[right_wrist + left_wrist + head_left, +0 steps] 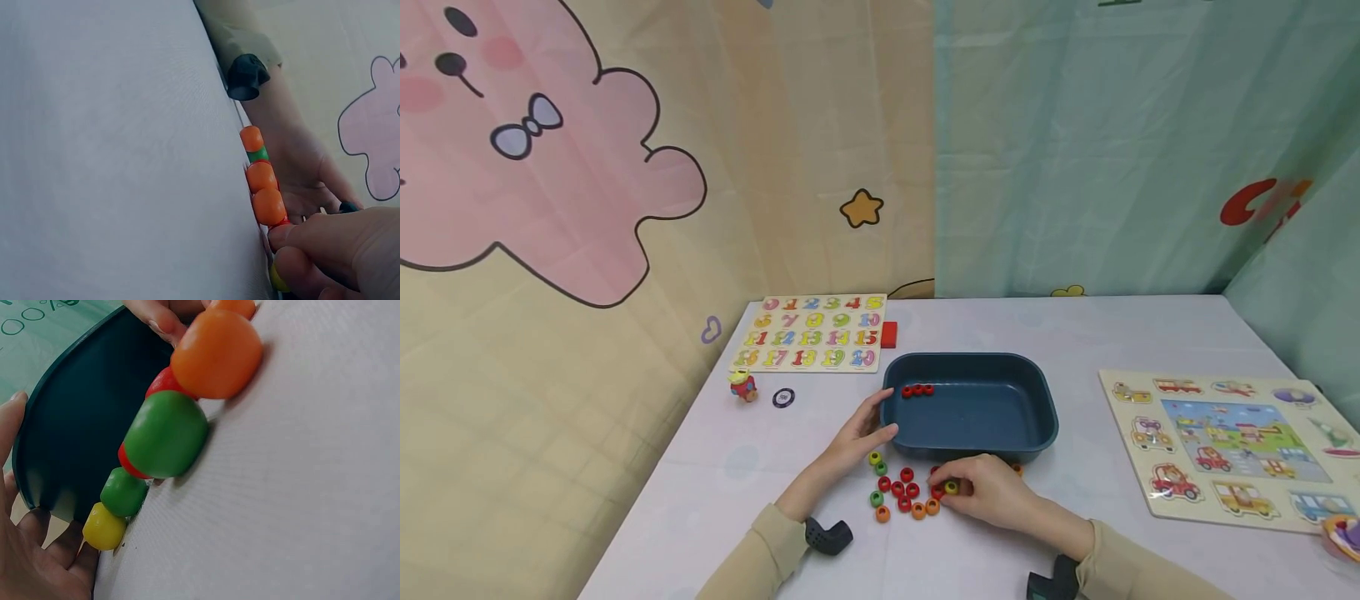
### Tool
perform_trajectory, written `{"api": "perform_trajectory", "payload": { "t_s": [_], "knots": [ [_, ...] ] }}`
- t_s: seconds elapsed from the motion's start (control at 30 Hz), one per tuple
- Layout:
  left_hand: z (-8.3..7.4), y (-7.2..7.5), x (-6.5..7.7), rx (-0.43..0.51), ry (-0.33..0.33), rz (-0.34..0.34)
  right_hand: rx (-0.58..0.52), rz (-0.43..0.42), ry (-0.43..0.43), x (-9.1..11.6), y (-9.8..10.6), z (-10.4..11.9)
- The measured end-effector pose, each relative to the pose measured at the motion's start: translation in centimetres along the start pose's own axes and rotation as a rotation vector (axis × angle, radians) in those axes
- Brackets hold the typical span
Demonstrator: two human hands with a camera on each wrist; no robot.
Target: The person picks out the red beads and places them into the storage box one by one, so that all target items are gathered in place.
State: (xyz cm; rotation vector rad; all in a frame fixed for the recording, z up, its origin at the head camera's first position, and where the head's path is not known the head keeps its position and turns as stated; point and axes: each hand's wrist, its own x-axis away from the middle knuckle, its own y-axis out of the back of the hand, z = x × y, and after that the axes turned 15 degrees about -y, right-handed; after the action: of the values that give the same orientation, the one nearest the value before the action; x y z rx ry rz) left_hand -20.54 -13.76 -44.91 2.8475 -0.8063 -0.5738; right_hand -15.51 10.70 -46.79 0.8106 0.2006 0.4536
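Observation:
A dark blue tray [992, 417] stands mid-table, three red beads [917, 390] in a row inside it at the back left. My left hand [853, 437] rests against the tray's left end, fingers along its outer wall [22, 481]. In front of the tray lie loose red, green, orange and yellow beads, among them a green bead [165, 434] and an orange bead [269, 207]. At their right side my right hand [988, 492] pinches a red bead [937, 493] between thumb and finger, partly hidden by the fingertips. A yellow bead [951, 487] shows close beside them.
A wooden number board [808, 333] lies at the back left, a red block [889, 335] at its edge. Before it are a small toy figure [743, 386] and a round chip [783, 397]. On the right lies a vehicle picture puzzle [1232, 450]. Printed curtains [1075, 167] hang behind the table.

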Motion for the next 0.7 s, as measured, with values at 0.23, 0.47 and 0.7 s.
{"api": "perform_trajectory", "payload": {
  "t_s": [0.23, 0.47, 0.7],
  "knots": [
    [0.0, 0.0, 0.0, 0.003, 0.007, 0.006, 0.010, -0.043, 0.044, 0.5, 0.7, 1.0],
    [0.0, 0.0, 0.0, 0.003, -0.010, -0.002, -0.002, -0.085, 0.108, 0.2, 3.8, 3.3],
    [1.2, 0.2, -0.1, 0.002, 0.002, -0.013, 0.108, -0.209, 0.194, -2.4, 8.3, 4.3]
  ]
}}
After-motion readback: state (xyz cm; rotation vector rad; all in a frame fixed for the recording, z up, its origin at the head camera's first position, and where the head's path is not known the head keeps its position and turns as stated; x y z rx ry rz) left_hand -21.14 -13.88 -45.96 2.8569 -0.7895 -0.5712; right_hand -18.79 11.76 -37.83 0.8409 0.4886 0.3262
